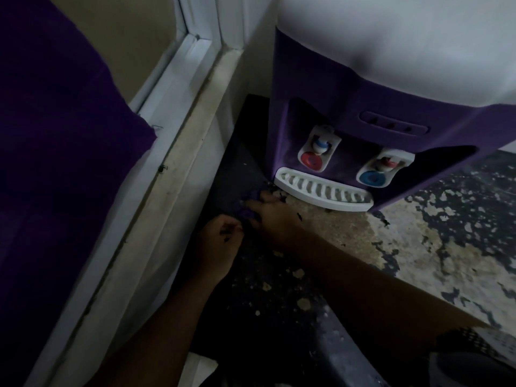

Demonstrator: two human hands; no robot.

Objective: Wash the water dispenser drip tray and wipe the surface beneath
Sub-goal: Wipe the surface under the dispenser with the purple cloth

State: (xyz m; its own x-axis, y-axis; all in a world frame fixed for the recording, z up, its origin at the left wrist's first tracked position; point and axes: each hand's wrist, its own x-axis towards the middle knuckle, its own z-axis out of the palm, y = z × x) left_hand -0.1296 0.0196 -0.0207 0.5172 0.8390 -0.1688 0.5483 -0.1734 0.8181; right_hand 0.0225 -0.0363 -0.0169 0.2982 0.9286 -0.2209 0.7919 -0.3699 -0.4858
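White and slotted, the drip tray [335,203] sits in its place at the foot of the purple water dispenser [349,107], under the red tap [312,160] and the blue tap [372,178], not yet lifted out for washing. It rests over the worktop [363,241], whose dark coating has peeled away in patches. From the head view its long axis runs along the dispenser's front, from its left corner towards the right. Both hands are at that left corner, over what looks like a purple cloth [246,213] bunched on the worktop. The left hand [220,244] has its fingers curled and seems to pinch the cloth's near edge. The right hand [272,219] lies on the cloth with its back up; in this dim light I cannot tell whether its grip is closed round the cloth or only pressing it. The tray lies to the right of both hands and a little further in, its left end just beside the right hand's fingertips, so the right hand is the nearer one and looks best placed to take that end and draw the tray out towards the worktop's front edge
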